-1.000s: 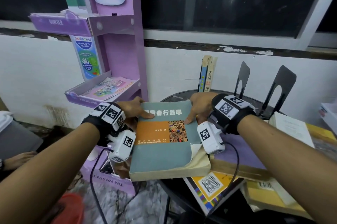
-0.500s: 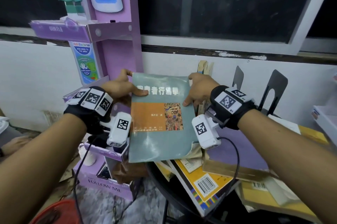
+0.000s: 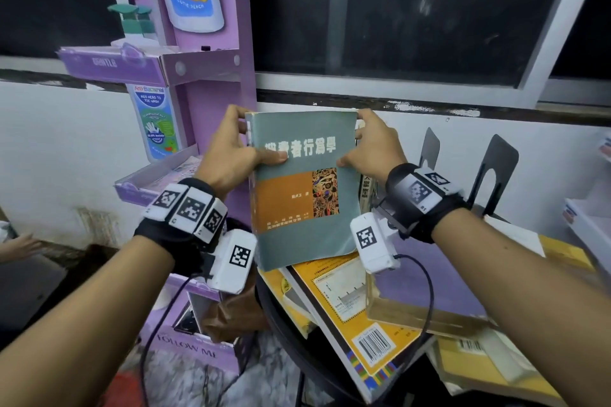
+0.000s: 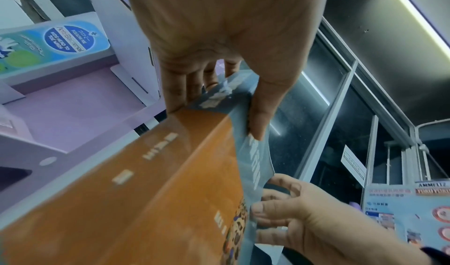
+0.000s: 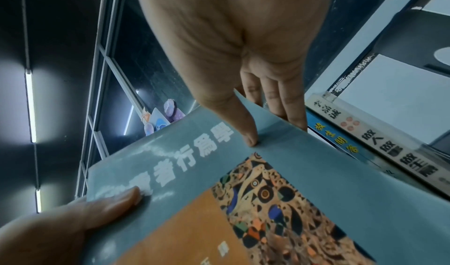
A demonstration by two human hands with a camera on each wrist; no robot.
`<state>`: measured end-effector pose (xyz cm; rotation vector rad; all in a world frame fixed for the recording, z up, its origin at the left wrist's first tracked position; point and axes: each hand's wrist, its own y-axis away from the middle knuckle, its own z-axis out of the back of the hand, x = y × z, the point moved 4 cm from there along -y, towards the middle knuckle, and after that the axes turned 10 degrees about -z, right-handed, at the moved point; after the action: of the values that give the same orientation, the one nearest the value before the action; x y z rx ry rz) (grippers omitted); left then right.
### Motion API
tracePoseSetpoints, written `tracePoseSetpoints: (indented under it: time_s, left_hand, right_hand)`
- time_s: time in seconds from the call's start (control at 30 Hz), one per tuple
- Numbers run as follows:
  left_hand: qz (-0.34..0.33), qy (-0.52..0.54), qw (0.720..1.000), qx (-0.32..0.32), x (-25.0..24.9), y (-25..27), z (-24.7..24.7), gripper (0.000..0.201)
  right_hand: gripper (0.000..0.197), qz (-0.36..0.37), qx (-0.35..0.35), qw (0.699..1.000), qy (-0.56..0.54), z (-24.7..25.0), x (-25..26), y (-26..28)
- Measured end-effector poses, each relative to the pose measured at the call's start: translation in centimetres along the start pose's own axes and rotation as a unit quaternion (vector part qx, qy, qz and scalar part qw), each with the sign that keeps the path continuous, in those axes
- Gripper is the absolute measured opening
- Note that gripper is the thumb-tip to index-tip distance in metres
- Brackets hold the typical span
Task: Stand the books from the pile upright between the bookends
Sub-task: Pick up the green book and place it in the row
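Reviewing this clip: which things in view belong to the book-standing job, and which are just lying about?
Part of the job:
- grey-green book, held by left hand and right hand
- black bookends
- books already upright
- yellow book in the pile

Lying about:
- purple display stand
- white trays

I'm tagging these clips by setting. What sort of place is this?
Probably a shop or office back corner, not a home: a purple cardboard display stand advertising kids' wash, a dark glass partition with an "OFFICE" sign, and books heaped on a small round table.
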<state>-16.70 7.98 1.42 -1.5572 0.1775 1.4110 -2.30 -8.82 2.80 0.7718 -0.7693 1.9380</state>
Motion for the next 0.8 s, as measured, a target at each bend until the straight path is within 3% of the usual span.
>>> tracePoseSetpoints:
  time_s: [0.2, 0.37, 0.53, 0.6, 0.67, 0.8]
  left_hand:
    - [-0.077, -0.014, 0.996, 0.041, -0.1, 0.9, -0.8, 0.059]
    - [-0.040, 0.188, 0.981, 0.009, 0.4, 1.1, -1.6, 0.035]
    - [-0.015, 0.255, 0.967, 0.002, 0.5, 1.3, -1.8, 0.024]
    - [0.014, 0.298, 0.955, 0.007, 0.5, 1.4, -1.7, 0.037]
    - [0.063, 0.336, 0.940, 0.011, 0.8, 1.7, -1.8, 0.052]
    - [0.094, 0.348, 0.933, 0.002, 1.2, 1.7, -1.6, 0.040]
  right_hand:
    - [0.064, 0.012, 0.022, 0.999, -0.026, -0.7, -0.5, 0.1]
    - [0.071, 0.003, 0.027, 0.999, -0.039, -1.1, -0.3, 0.3]
    - [0.091, 0.004, -0.047, 0.999, 0.027, -1.4, 0.2, 1.0]
    - [0.083, 0.016, -0.075, 0.997, 0.017, -1.5, 0.4, 1.4]
    - [0.069, 0.023, -0.059, 0.998, -0.027, -1.8, 0.6, 1.8]
    - [0.044, 0.033, 0.003, 0.998, -0.059, -2.7, 1.8, 2.8]
